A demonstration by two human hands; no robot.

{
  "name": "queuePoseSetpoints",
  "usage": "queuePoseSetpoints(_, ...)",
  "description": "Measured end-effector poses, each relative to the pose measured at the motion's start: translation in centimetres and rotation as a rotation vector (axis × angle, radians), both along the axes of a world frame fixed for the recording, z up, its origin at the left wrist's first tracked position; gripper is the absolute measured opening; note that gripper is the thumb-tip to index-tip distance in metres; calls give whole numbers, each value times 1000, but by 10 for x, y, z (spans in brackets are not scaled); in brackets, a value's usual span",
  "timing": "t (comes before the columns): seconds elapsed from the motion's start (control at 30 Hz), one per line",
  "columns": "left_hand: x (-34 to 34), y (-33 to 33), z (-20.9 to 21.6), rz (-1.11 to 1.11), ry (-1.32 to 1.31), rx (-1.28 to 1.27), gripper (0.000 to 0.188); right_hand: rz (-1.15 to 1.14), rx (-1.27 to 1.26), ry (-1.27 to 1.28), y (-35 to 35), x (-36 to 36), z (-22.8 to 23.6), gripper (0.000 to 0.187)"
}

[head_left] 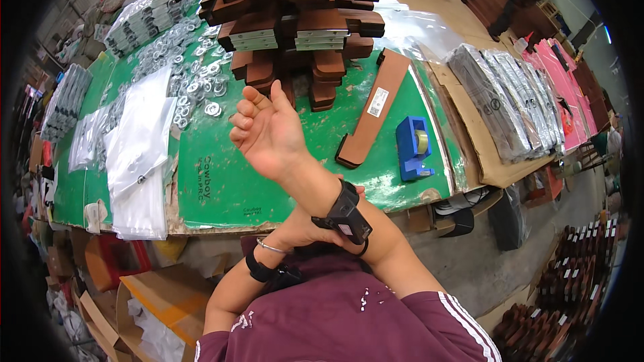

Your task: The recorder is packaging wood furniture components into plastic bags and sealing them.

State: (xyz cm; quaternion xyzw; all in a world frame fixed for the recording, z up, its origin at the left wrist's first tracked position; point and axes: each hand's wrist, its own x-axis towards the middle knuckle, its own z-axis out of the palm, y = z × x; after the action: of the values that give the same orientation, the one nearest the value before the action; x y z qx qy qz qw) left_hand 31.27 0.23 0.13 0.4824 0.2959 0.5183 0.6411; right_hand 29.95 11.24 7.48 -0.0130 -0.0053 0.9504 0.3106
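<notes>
Palm up, my right hand [272, 134] is raised over the green table mat [268, 194], its fingers loosely curled, the thumb apart and nothing in it. A black strapped wrist device [345, 214] sits on my right forearm. My left hand [305, 228] is wrapped round that forearm at the device, its fingers partly hidden beneath. The left wrist carries a bracelet and another black strap. Just beyond my right hand rises a stack of dark brown wooden pieces [322, 70]. A single brown wooden piece [376, 107] with a white label lies to the right.
A blue tape dispenser [414, 147] stands near the mat's right edge. Clear plastic bags [144, 147] and many metal rings [201, 84] cover the left side. Wrapped packages [506, 100] lie on cardboard at right. An open cardboard box [161, 308] is below left.
</notes>
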Motion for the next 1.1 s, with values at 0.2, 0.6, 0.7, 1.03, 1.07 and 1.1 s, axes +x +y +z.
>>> queuePoseSetpoints(0.2,2,-1,-6,75,208,27,112,-23,2,-3,4,6,-4,44)
queuePoseSetpoints(0.6,12,-6,-15,155,2,39,100,-496,1725,-1001,-7,11,-28,21)
queuePoseSetpoints(0.7,3,-1,-17,88,337,246,88,-478,2232,-1151,-15,22,-32,17)
queuePoseSetpoints(1.03,4,16,19,-84,906,31,65,-858,1960,-1559,17,84,-29,24)
queuePoseSetpoints(1.07,-4,14,-1,122,887,295,66,-939,1881,-1669,25,91,-34,29)
queuePoseSetpoints(1.1,-4,20,2,119,872,312,66,-995,1828,-1801,36,109,-36,36)
